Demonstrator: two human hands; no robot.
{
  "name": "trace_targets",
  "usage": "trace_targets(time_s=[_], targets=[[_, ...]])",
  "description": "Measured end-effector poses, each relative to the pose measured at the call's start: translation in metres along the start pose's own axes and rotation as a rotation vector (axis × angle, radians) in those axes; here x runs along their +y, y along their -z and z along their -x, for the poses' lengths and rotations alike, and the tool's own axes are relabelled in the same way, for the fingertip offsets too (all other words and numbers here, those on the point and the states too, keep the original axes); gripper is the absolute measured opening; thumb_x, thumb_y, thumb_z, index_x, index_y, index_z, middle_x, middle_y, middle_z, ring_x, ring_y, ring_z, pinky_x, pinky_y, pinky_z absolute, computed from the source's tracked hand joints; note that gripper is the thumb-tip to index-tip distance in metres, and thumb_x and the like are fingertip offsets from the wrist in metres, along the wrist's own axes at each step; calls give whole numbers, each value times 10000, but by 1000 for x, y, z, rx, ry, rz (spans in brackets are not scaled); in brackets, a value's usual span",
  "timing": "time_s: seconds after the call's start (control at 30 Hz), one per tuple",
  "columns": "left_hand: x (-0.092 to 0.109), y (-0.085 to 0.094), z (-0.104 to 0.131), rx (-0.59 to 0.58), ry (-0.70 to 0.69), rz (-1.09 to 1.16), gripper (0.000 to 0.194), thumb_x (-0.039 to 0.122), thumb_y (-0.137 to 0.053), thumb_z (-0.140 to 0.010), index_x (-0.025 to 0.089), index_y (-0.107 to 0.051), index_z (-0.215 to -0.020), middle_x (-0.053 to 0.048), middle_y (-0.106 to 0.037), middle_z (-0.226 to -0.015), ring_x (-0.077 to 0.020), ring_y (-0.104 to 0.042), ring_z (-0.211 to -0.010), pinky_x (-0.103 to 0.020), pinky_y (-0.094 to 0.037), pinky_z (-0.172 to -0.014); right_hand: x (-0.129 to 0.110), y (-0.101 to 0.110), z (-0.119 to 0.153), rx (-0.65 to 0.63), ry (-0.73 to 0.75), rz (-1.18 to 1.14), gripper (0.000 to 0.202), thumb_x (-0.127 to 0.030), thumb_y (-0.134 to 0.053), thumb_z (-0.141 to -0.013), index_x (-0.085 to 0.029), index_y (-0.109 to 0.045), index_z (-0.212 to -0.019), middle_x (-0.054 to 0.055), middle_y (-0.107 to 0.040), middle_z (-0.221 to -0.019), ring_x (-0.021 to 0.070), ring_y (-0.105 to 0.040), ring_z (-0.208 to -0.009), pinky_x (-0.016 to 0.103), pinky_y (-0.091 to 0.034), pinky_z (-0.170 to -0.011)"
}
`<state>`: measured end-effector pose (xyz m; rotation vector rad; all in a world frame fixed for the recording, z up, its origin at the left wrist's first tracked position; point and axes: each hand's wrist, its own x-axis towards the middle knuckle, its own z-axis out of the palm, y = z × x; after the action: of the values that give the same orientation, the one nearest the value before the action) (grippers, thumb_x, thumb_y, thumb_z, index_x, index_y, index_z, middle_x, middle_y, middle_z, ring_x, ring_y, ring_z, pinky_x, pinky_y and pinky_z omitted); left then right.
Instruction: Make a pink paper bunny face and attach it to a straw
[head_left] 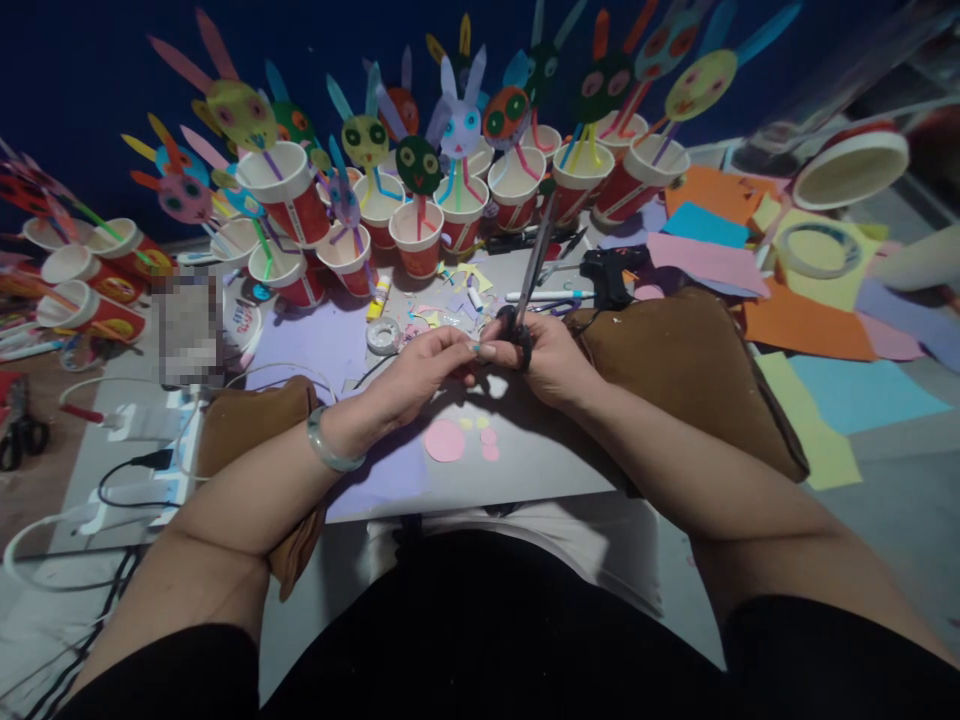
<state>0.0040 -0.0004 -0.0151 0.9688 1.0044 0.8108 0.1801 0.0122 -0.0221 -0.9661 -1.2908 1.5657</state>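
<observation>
My right hand [551,358] is closed round the black handles of a pair of scissors [534,262], whose blades point up and away from me. Thumb and fingertips of my left hand [431,368] are pinched together close to the right fingertips, on a tiny blue piece [475,347] too small to make out well. Below the hands, a pink paper circle [444,440], two smaller pink rounds [489,445] and small yellow pieces [474,423] lie on the grey table.
Several red cups [416,240] with paper rabbit faces stand along the back. A glue gun [615,275], brown cushion [682,385] and coloured paper sheets [810,330] lie right. A tape roll [384,337], purple paper [307,345] and power strip [180,450] are left.
</observation>
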Motion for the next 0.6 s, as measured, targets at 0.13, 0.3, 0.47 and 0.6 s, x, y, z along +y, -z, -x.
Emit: trace_targets(time_s=[0.13, 0.3, 0.47, 0.6], targets=[[1, 0, 0, 21, -94, -69, 265, 358, -775, -791, 191, -576, -743, 47, -589, -654, -82, -532, -627, -236, -425, -631, 0, 0, 1, 25, 4, 43, 438, -529, -931, -577, -189, -680, -692, -13, -648, -668, 128, -560, -645, 275, -460, -631], [-2, 2, -1, 54, -198, -160, 240, 370, -749, -821, 194, -599, -757, 35, -600, -690, -94, -531, -671, -248, -430, -661, 1, 1, 1, 29, -14, 67, 447, -556, -923, -589, -185, -697, -693, -13, -616, -643, 127, -512, -633, 280, -408, -611], [-3, 3, 0, 57, -253, -194, 199, 349, -726, -828, 191, -615, -781, 33, -603, -714, -97, -543, -699, -254, -445, -686, 0, 0, 2, 19, -7, 68, 447, -550, -922, -588, -180, -679, -651, -21, -575, -626, 106, -444, -606, 275, -341, -591], [-1, 2, 1, 47, -269, -206, 155, 317, -702, -826, 186, -630, -785, 33, -610, -713, -95, -548, -693, -256, -452, -692, -1, 0, 2, 24, -11, 86, 466, -568, -923, -575, -188, -667, -655, -25, -564, -625, 109, -435, -609, 272, -332, -579]])
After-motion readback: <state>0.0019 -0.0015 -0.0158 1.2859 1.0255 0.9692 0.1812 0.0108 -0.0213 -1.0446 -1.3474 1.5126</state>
